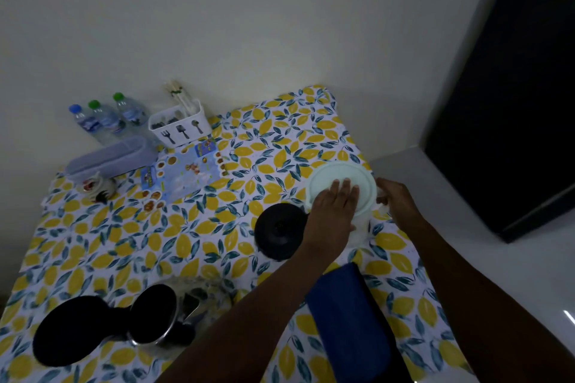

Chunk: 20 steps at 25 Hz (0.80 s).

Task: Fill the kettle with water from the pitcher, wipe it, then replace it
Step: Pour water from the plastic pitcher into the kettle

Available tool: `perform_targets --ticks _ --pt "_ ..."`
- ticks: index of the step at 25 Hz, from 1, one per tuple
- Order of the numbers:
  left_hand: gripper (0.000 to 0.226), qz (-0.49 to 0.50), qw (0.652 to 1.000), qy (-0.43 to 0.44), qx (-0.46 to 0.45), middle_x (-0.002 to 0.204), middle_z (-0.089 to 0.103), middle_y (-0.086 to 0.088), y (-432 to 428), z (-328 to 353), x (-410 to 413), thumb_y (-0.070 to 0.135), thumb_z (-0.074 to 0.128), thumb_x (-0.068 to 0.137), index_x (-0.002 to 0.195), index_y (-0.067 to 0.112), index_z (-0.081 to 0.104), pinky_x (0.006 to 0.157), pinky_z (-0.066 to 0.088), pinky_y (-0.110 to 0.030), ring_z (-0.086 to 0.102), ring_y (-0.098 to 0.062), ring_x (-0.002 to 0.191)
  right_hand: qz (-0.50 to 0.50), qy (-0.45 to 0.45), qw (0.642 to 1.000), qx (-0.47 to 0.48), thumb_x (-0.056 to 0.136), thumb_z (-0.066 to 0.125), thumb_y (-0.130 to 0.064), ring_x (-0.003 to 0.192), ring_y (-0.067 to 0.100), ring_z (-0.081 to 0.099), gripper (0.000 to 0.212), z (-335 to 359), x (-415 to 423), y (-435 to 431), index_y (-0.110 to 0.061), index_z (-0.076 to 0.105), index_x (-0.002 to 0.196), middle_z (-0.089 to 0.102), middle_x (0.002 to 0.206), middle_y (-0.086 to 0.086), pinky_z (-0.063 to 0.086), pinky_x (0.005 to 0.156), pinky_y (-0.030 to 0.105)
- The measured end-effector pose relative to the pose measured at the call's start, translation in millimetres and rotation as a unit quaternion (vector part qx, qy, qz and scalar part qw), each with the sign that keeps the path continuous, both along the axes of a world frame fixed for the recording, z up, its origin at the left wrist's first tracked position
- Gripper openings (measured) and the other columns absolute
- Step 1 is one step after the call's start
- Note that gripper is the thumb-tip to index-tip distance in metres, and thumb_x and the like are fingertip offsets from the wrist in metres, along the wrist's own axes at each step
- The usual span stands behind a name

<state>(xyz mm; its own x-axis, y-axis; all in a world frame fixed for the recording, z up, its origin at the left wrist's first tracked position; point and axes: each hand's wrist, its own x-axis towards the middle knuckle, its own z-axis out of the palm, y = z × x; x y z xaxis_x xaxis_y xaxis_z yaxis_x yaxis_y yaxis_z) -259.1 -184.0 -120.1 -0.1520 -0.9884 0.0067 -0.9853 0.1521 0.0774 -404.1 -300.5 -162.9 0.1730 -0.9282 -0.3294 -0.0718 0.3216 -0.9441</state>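
Head view: we note the left hand [334, 208] flat, fingers spread, on the pitcher [342, 186] lid at the table's [199, 227] far right; the right hand [399, 200] curls at its side, where we cannot tell if it grips. The kettle [158, 315] stands open, near left, beside its base [71, 331]. Risk, in our judgement: a loose lid spilling water near the edge. Count: three bottles [105, 118], one blue cloth [348, 317], one black lid [280, 230].

pitcher [342, 177] body hidden, blue cloth [348, 320] cut off
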Motion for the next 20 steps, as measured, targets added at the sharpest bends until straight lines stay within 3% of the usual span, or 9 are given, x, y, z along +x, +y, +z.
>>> perform_targets --ticks 4,7,9,13,15,17,20 --pt "0.090 0.002 1.000 -0.006 -0.012 0.145 0.044 -0.018 -1 -8 -16 0.038 0.080 0.069 0.140 0.004 0.036 0.101 0.044 -0.044 0.044 -0.034 0.132 0.004 0.023 0.999 -0.024 0.070 0.059 -0.054 0.064 0.024 0.050 0.066 -5 -10 -2 0.011 0.062 0.079 0.057 0.072 0.018 0.038 0.064 0.036" --pt "0.087 0.008 0.999 -0.011 -0.038 0.148 0.041 -0.016 4 -14 -22 0.037 0.077 0.073 0.141 0.004 0.034 0.102 0.043 -0.044 0.041 -0.033 0.134 0.022 0.094 0.992 -0.077 0.085 0.049 -0.046 0.076 0.023 0.058 0.054 -4 -14 6 0.005 0.066 0.084 0.066 0.084 0.018 0.043 0.073 0.036" --pt "0.087 0.014 0.999 -0.023 -0.040 0.147 0.042 -0.015 4 -13 -23 0.040 0.076 0.072 0.141 0.005 0.036 0.099 0.045 -0.043 0.042 -0.031 0.134 0.022 0.121 0.985 -0.122 0.087 0.041 -0.052 0.082 0.022 0.060 0.053 -1 -13 15 -0.005 0.066 0.086 0.067 0.090 0.014 0.045 0.075 0.036" --pt "0.086 0.009 0.999 -0.007 -0.035 0.145 0.046 -0.014 6 -9 -21 0.037 0.079 0.069 0.138 0.006 0.040 0.097 0.047 -0.044 0.045 -0.030 0.132 -0.012 0.118 0.979 -0.163 0.095 0.036 -0.048 0.089 0.015 0.058 0.038 -1 -14 39 -0.018 0.060 0.095 0.063 0.096 0.003 0.044 0.079 0.032" --pt "0.078 -0.019 0.999 0.021 -0.041 0.147 0.043 -0.015 9 -8 -15 0.028 0.077 0.075 0.138 0.005 0.040 0.103 0.041 -0.047 0.042 -0.031 0.134 -0.012 0.126 0.979 -0.163 0.095 0.038 -0.048 0.105 0.011 0.056 0.038 -4 -18 52 -0.019 0.058 0.110 0.063 0.113 0.002 0.041 0.087 0.029" --pt "0.065 -0.045 0.997 0.045 -0.041 0.150 0.037 -0.015 17 -7 -8 0.019 0.068 0.084 0.140 0.004 0.037 0.111 0.032 -0.050 0.034 -0.031 0.138 -0.025 0.155 0.976 -0.152 0.096 0.043 -0.041 0.130 0.013 0.041 0.048 -9 -25 68 -0.017 0.042 0.138 0.046 0.142 0.001 0.030 0.103 0.026" --pt "0.056 -0.043 0.995 0.062 -0.066 0.150 0.039 -0.013 40 -8 7 0.016 0.062 0.088 0.139 0.006 0.040 0.114 0.027 -0.051 0.033 -0.030 0.139 -0.045 0.203 0.958 -0.195 0.095 0.049 -0.028 0.137 0.020 0.033 0.055 -12 -31 100 -0.014 0.030 0.145 0.034 0.151 0.006 0.026 0.111 0.031"
